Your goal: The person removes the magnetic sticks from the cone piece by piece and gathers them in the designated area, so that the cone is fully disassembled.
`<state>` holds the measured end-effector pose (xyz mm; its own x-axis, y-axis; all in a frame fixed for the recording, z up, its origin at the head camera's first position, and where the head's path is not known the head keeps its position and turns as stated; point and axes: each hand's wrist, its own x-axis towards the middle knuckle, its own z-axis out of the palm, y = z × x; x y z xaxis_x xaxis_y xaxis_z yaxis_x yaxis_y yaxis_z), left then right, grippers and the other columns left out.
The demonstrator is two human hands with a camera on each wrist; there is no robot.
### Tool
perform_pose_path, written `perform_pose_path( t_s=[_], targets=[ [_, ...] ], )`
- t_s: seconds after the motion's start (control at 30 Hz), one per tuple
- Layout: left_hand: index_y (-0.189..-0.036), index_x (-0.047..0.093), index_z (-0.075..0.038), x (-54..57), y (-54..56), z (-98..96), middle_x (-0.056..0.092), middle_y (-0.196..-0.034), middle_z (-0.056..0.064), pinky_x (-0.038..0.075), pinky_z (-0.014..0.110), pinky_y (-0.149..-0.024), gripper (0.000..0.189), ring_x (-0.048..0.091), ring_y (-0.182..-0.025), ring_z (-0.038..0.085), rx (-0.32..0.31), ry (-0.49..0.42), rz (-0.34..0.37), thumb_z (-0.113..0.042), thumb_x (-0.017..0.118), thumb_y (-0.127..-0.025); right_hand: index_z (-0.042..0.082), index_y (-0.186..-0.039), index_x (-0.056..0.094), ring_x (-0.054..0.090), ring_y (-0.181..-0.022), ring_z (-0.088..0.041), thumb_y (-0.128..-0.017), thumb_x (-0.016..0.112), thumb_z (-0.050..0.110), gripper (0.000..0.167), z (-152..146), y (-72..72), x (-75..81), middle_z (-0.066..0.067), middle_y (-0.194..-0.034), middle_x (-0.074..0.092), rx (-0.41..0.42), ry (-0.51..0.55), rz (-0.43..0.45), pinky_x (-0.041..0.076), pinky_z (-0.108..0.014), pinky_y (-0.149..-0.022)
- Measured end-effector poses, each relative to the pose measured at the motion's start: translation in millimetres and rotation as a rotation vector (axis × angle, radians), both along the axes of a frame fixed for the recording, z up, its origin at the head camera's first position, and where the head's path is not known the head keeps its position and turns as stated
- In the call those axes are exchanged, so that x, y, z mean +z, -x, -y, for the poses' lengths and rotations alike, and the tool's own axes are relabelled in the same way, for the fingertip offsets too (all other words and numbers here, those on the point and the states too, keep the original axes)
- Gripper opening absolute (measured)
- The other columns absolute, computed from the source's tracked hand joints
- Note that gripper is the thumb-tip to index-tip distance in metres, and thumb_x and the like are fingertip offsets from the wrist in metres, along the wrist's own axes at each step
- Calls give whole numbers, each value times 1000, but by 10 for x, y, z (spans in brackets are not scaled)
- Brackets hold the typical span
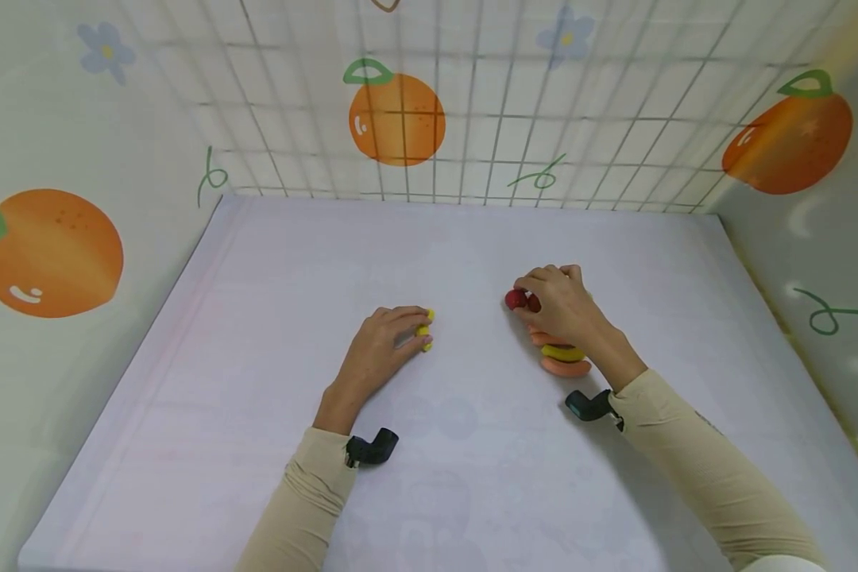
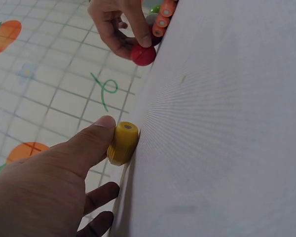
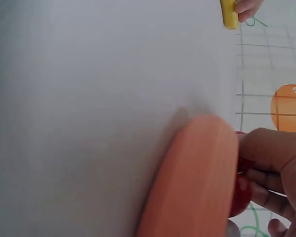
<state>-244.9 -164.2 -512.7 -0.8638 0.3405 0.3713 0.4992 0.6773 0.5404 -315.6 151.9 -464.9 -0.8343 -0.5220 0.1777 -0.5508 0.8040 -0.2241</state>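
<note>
My left hand (image 1: 375,353) holds a yellow toy corn piece (image 1: 423,330) at the table surface between thumb and fingertips. In the left wrist view this corn piece (image 2: 122,144) is ribbed, with a small grey disc in its end, and the thumb lies against it. My right hand (image 1: 558,306) pinches a glossy red ball (image 1: 515,299); a second red ball (image 1: 534,303) sits beside it, partly under the fingers. Below the right palm lie orange curved pieces (image 1: 566,368) and a yellow curved piece (image 1: 563,353) in a row, partly hidden by the hand.
The white table (image 1: 257,254) is bordered by a wire grid (image 1: 500,127) behind a cloth printed with oranges. A black wrist camera (image 1: 373,447) juts from the left sleeve, another camera (image 1: 588,405) from the right. A green bit (image 2: 155,9) shows near the orange pieces.
</note>
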Motion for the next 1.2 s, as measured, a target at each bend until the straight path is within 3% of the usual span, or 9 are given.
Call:
perform_pose_path(
  t_s=[0.17, 0.3, 0.43, 0.6, 0.87, 1.03, 1.2],
  targets=[
    [-122, 72, -13, -33, 14, 6, 62, -134, -2, 44, 43, -94, 26, 55, -114, 23, -25, -20, -55, -14, 70, -95, 4, -117, 69, 56, -110, -31, -85, 81, 23, 39, 26, -63, 29, -13, -117, 66, 34, 28, -100, 31, -56, -94],
    [-129, 68, -13, -67, 28, 1, 58, -142, -1, 42, 52, -94, 35, 53, -121, 29, -21, 0, -91, 1, 61, -98, 5, -111, 70, 57, -105, -29, -85, 80, 16, 30, 133, -190, 76, -10, -112, 68, 95, 117, -147, 32, -53, -91],
    [-132, 67, -16, -77, 23, -6, 59, -140, -2, 41, 53, -96, 35, 53, -122, 29, 14, 56, -83, -6, 65, -98, 6, -109, 72, 59, -103, -26, -86, 78, 15, 25, 306, -334, 70, -7, -109, 69, 162, 165, -145, 34, -49, -89],
    [-121, 71, -17, -54, 13, -4, 65, -126, -2, 42, 47, -95, 25, 53, -119, 24, 21, 73, -70, -16, 70, -96, 9, -108, 75, 60, -106, -25, -86, 80, 18, 24, 511, -431, 4, -4, -109, 70, 217, 186, -107, 35, -47, -87],
    [-112, 73, -18, -16, 4, 1, 68, -118, -5, 42, 43, -97, 18, 55, -112, 20, -21, 25, 9, -17, 71, -94, 11, -112, 74, 59, -108, -23, -85, 82, 18, 29, 761, -451, -70, -3, -112, 69, 234, 97, -4, 35, -45, -87],
    [-115, 74, -20, -11, 4, -13, 70, -117, -9, 42, 41, -95, 20, 55, -109, 16, -8, 7, 67, -21, 72, -94, 11, -108, 76, 59, -104, -22, -83, 84, 16, 27, 833, -453, -103, -2, -107, 68, 252, 44, -22, 36, -45, -89],
    [-125, 69, -22, -15, -3, -4, 66, -126, -8, 40, 41, -98, 33, 54, -115, 16, -19, 46, 58, -31, 73, -94, 11, -105, 77, 58, -101, -22, -82, 85, 17, 26, 862, -443, -130, -2, -104, 67, 253, 19, -50, 36, -42, -86]
  ],
)
